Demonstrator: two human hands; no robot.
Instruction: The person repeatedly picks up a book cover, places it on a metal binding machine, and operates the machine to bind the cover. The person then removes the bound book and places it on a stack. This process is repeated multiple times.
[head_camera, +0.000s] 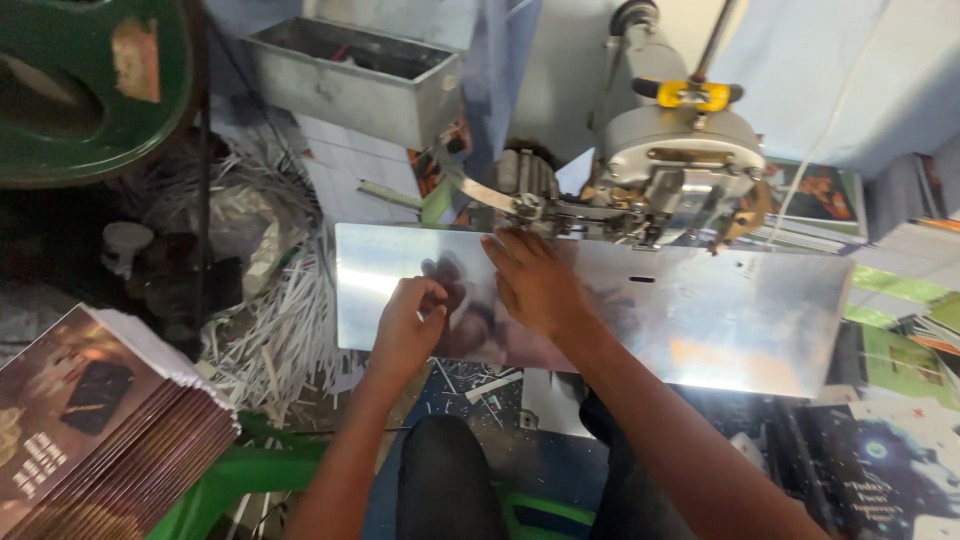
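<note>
Seated low, knees in dark trousers at the bottom edge, both bare hands up on a flat, shiny rectangular steel plate serving as the bed of a grey metal stitching machine.

Left hand curled into a loose fist at the near left part of the plate, fingertips tucked against the palm, knuckles resting on the metal; whether anything thin is pinched inside cannot be told. Right hand laid palm down, fingers narrow and together, reaching to the far edge of the plate, fingertips just under the machine's curved silver feed arm. Dark reflections of both hands on the polished surface between them.

Above the plate, a round grey machine head with a yellow clamp on an upright rod. Behind and to the left, an open rectangular grey metal bin. Far left top, a dark green round tub. Below it, a heap of white paper trimmings spilling down beside the plate's left edge. Bottom left, a tall stack of brown-covered booklets, well apart from the hands. To the right, more printed sheets, green and dark blue, lying on the floor.
</note>
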